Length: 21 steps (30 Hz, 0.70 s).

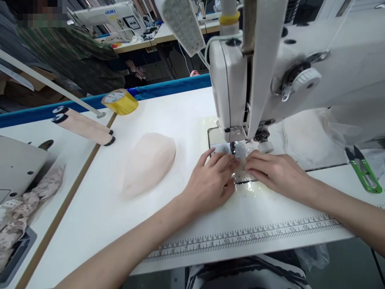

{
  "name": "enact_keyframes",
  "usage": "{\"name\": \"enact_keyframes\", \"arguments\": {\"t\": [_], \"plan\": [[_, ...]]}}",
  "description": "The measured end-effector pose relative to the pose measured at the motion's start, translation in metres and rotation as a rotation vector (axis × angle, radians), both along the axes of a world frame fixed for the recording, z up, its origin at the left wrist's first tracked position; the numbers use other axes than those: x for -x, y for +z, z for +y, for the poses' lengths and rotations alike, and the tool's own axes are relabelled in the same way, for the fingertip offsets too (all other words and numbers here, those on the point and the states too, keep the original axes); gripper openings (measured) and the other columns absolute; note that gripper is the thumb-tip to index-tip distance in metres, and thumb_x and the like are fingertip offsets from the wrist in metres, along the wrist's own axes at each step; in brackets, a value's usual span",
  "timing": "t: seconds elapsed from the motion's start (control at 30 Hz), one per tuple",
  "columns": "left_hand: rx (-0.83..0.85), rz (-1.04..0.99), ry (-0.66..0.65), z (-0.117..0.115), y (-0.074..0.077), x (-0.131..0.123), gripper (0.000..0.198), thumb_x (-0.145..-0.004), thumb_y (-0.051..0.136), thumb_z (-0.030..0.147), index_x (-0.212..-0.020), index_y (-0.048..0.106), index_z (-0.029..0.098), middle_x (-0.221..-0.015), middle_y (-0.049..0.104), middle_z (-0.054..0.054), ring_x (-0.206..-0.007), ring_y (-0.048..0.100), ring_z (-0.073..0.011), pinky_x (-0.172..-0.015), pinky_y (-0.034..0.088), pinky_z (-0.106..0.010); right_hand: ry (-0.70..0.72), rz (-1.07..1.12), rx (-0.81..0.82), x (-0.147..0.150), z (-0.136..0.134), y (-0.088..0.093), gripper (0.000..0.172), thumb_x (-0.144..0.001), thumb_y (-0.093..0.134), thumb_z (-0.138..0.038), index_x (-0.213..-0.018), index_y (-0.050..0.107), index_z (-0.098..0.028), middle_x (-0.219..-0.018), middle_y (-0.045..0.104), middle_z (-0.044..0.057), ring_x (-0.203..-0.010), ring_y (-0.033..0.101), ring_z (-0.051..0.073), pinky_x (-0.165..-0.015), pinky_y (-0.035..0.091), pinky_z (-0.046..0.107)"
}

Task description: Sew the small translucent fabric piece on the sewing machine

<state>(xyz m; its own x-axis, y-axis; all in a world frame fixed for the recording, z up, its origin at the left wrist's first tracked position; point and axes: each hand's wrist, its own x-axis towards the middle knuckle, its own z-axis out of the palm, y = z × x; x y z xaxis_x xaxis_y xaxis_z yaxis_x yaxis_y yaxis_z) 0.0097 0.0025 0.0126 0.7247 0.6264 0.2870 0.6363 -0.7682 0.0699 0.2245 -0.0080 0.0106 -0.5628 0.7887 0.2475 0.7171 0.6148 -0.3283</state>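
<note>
A white sewing machine [231,88] stands in front of me, its needle and presser foot low over the metal needle plate [219,146]. My left hand [210,178] rests at the left of the presser foot, fingers bent and thumb tucked under them. Close on the right, my right hand [273,170] has its fingers pressed together, tips near the needle. Whatever lies between the fingertips is hidden or too pale and thin to make out. Left of my hands, a sheer beige cup-shaped fabric piece [150,162] lies on the white table [168,216].
Green thread snips [365,170] lie at the right, near pale folded fabric [309,136]. Two thread spools [84,126] and a yellow tape roll [122,101] sit at the back left. A ruler strip [240,239] runs along the front edge. Another person [69,56] is beyond the table.
</note>
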Motion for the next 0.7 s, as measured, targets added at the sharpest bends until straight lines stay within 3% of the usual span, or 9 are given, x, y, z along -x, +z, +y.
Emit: {"name": "enact_keyframes", "arguments": {"t": [0.2,0.33,0.47,0.6,0.7], "plan": [[0.117,-0.142,0.045,0.022,0.0,-0.006,0.019,-0.089,0.052,0.022,-0.095,0.07,0.022,-0.101,0.068,-0.001,-0.094,0.059,-0.0178,-0.092,0.039,-0.038,-0.092,0.188,0.069,0.001,0.005,0.003,0.017,-0.096,0.042,-0.024,-0.097,0.059,-0.019,-0.083,0.068,0.001,-0.062,0.061,0.012,-0.055,0.045,0.025],[0.318,-0.235,0.086,0.03,0.005,-0.008,0.021,-0.089,0.05,0.019,-0.086,0.071,0.02,-0.096,0.068,-0.002,-0.09,0.059,-0.018,-0.085,0.042,-0.037,-0.104,0.137,0.01,0.002,0.009,0.001,0.024,-0.091,0.053,-0.036,-0.103,0.062,-0.018,-0.079,0.066,0.002,-0.059,0.058,0.013,-0.052,0.043,0.025],[0.439,-0.27,0.064,0.034,0.01,-0.007,0.028,-0.089,0.045,0.016,-0.079,0.071,0.018,-0.095,0.068,-0.003,-0.088,0.059,-0.0177,-0.083,0.044,-0.036,-0.087,0.132,-0.051,0.003,0.011,-0.006,0.02,-0.092,0.052,-0.027,-0.102,0.068,-0.021,-0.075,0.063,0.0,-0.055,0.054,0.01,-0.051,0.04,0.023],[0.367,-0.249,0.027,0.03,0.006,-0.003,0.03,-0.09,0.043,0.017,-0.081,0.072,0.02,-0.097,0.067,-0.002,-0.09,0.058,-0.0177,-0.089,0.041,-0.039,-0.078,0.128,-0.133,0.006,0.011,-0.009,0.021,-0.093,0.051,-0.028,-0.095,0.071,-0.022,-0.078,0.066,0.0,-0.056,0.055,0.01,-0.049,0.038,0.024],[0.145,-0.182,-0.026,0.02,-0.001,0.001,0.026,-0.09,0.046,0.02,-0.091,0.072,0.023,-0.102,0.068,-0.002,-0.097,0.058,-0.0186,-0.096,0.038,-0.041,-0.021,0.032,-0.273,0.007,0.01,-0.008,0.021,-0.092,0.052,-0.027,-0.087,0.071,-0.023,-0.091,0.07,0.001,-0.072,0.061,0.014,-0.056,0.041,0.027]]}}
